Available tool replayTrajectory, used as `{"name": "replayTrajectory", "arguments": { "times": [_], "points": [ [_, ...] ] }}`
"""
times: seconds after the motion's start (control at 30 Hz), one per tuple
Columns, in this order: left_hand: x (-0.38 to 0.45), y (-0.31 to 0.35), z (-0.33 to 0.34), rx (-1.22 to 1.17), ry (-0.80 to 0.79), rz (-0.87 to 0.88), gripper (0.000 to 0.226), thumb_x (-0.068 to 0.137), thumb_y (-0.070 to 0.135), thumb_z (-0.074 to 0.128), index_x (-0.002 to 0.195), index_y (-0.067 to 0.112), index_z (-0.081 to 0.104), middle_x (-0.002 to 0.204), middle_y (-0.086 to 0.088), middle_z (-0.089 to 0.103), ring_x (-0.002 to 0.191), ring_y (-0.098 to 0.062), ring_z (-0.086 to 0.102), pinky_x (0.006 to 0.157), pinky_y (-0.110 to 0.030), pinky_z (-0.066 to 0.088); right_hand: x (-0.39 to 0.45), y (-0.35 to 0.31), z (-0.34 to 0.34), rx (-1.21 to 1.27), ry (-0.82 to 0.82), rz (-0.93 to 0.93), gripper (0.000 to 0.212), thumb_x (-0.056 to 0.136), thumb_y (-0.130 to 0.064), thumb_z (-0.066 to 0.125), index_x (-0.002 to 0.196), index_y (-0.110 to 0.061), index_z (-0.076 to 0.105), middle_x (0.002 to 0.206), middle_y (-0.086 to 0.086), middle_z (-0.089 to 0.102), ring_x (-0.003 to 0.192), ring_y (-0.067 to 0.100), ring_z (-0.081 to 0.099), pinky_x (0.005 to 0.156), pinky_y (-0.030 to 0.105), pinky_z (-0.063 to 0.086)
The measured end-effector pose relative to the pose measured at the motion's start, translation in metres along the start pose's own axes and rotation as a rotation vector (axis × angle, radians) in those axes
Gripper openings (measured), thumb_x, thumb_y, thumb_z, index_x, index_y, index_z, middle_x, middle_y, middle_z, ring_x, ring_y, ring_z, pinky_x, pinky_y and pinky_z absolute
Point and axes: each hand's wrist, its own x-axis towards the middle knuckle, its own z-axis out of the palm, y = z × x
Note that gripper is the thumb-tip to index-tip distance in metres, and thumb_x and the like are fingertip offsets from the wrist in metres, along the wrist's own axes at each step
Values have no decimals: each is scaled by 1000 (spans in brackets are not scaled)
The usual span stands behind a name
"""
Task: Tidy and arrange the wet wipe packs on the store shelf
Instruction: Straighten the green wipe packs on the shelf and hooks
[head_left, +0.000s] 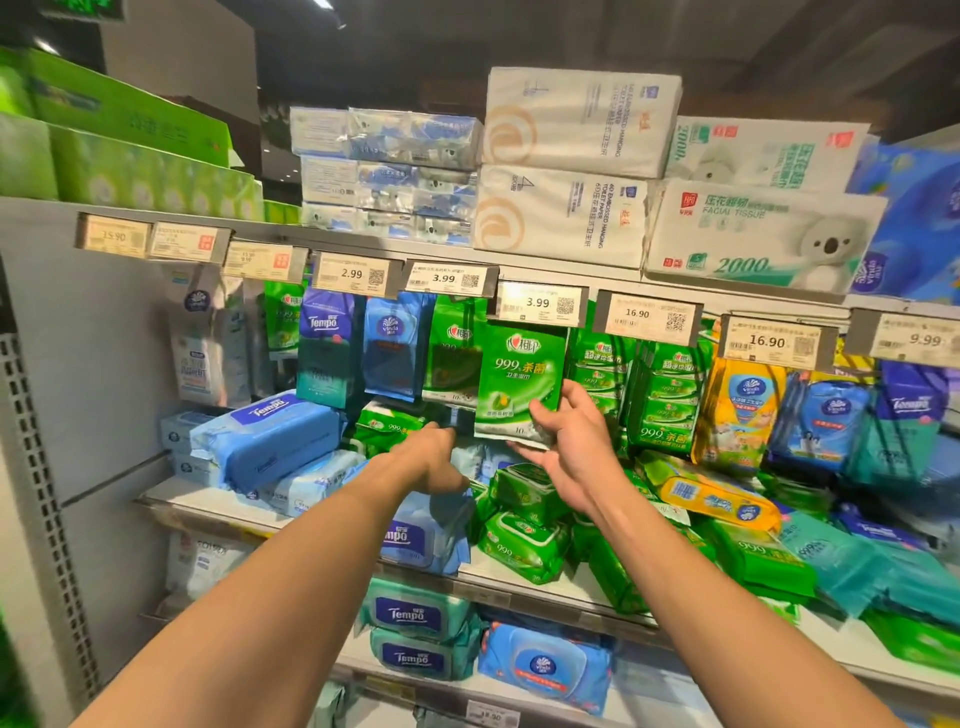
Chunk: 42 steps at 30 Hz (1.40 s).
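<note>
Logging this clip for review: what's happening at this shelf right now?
A person is tidying wet wipes on a store shelf. The right hand grips a green hanging wipe pack by its lower edge, under the 3.99 price tag. The left hand reaches toward the dark hanging pack beside it; its fingers are hidden.

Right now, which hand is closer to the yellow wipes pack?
The right hand, holding a green pack just left of the yellow pack. The left hand is farther left.

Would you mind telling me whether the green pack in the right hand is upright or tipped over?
Upright: the green pack has its print reading level, and the right hand holds its lower edge.
</note>
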Motion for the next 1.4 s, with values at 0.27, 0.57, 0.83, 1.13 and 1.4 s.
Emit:
{"name": "replayTrajectory", "arguments": {
  "times": [0.27,0.57,0.83,1.13,1.4],
  "points": [
    [9,-13,1,-10,13,-14,79,75,47,73,140,14,44,143,-11,44,120,-32,53,100,-47,49,19,5,6,-85,106,-47,31,96,1,52,121,-16,52,125,-2,65,108,22,65,90,53,53],
    [13,-21,1,53,-2,-32,75,78,49,70,138,12,45,140,-12,45,120,-33,51,100,-47,47,25,15,7,-169,218,-243,12,94,-17,64,97,-27,57,104,-5,68,103,15,64,93,37,49],
    [15,-27,4,49,-14,-36,74,77,50,69,137,12,45,127,-11,47,114,-33,52,99,-48,48,36,26,6,-206,271,-269,21,96,-20,61,114,-21,51,128,3,57,111,12,57,98,31,43],
    [15,-26,7,38,-15,-31,73,78,49,69,136,13,45,128,-10,47,114,-32,52,98,-48,48,37,34,7,-346,379,-336,19,95,-30,61,107,-15,56,107,3,64,97,19,59,86,37,48],
    [18,-25,11,35,-15,-30,70,79,49,69,134,12,46,126,-10,47,111,-32,53,97,-48,49,28,40,9,-472,436,-533,20,95,-34,61,96,-17,52,78,-10,45,72,11,40,64,31,34]
  ]
}}
